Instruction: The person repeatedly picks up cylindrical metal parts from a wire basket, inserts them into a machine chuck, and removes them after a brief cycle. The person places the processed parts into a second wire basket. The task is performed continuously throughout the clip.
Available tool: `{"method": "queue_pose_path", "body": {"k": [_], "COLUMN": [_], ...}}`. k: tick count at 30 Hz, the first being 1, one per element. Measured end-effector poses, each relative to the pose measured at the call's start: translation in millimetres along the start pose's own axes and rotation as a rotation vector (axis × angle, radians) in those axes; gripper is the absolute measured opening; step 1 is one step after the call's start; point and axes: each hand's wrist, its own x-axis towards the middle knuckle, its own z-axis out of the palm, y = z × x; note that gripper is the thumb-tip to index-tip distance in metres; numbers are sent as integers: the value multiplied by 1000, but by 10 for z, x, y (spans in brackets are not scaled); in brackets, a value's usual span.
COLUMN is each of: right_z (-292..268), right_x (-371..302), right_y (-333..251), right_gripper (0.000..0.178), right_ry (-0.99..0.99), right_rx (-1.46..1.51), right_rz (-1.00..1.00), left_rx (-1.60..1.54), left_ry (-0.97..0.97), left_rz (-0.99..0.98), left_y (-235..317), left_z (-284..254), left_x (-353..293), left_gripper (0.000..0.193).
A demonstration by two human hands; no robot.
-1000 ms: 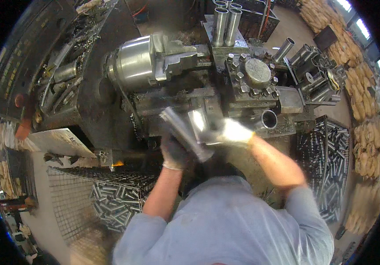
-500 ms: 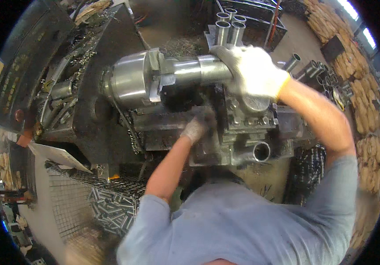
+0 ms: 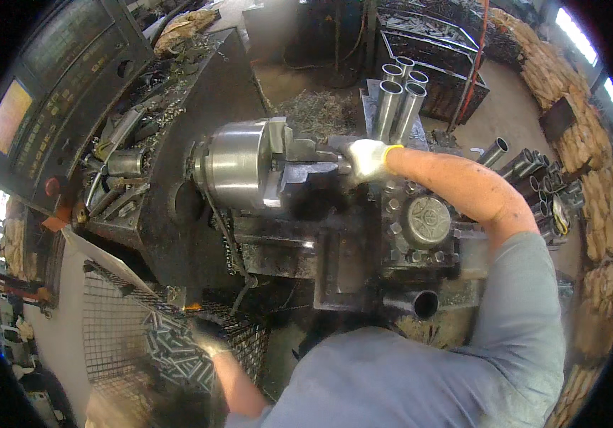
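In a whitish knit glove, my right hand point(image 3: 369, 160) is closed at the right end of the chuck jaws point(image 3: 299, 160) of a lathe. A short bit of shiny metal shows at its fingertips; the rest of what it grips is hidden. The silver chuck point(image 3: 239, 164) is just left of the jaws. At the lower left, my left hand point(image 3: 209, 338), in a glove with a dark palm side, is over a wire basket point(image 3: 103, 321) with several short metal tubes point(image 3: 171, 349) in it. Motion blurs its fingers. Below the right hand sits the square bolted tool post point(image 3: 426, 222).
Several upright steel tubes point(image 3: 409, 114) stand behind the tool post. More tubes point(image 3: 527, 167) lie to the right. A dark tube end point(image 3: 424, 305) juts out near my body. The lathe's control panel point(image 3: 57, 100) is at the left; a dark metal bin point(image 3: 435, 71) stands behind.
My left hand has moved from the lathe carriage down and left to the basket. My right hand has shifted toward the chuck; the wide shiny tube it held no longer shows. The view has shifted.
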Motion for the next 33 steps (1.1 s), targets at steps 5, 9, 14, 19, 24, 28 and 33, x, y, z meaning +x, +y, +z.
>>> {"method": "queue_pose_path", "body": {"k": [5, 9, 14, 19, 24, 28, 33], "right_z": [-158, -139, -245, 119, 1143, 1696, 1947], "right_x": [-18, 59, -706, -2490, -3469, -3791, -4124], "right_y": [-39, -97, -151, -325, -507, -714, -1167], "right_gripper": [54, 69, 75, 49, 42, 37, 30], "right_ry": [-357, -159, 239, 923, 1216, 1233, 1062], "right_rx": [-75, 229, 5, 550, 331, 593, 463], "right_rz": [432, 221, 252, 363, 672, 798, 766], "left_rx": [30, 82, 81, 1317, 1316, 1731, 2120], "left_ry": [103, -86, 25, 472, 133, 186, 226], "left_rz": [-219, -267, -102, 724, 1750, 1229, 1138], "left_y": [554, 558, 378, 831, 2298, 3098, 3328], "left_z": [-206, -441, -594, 333, 2345, 3496, 3787], "left_x": [288, 478, 786, -152, -513, 307, 584], "left_gripper": [51, 40, 46, 61, 32, 65, 84]}}
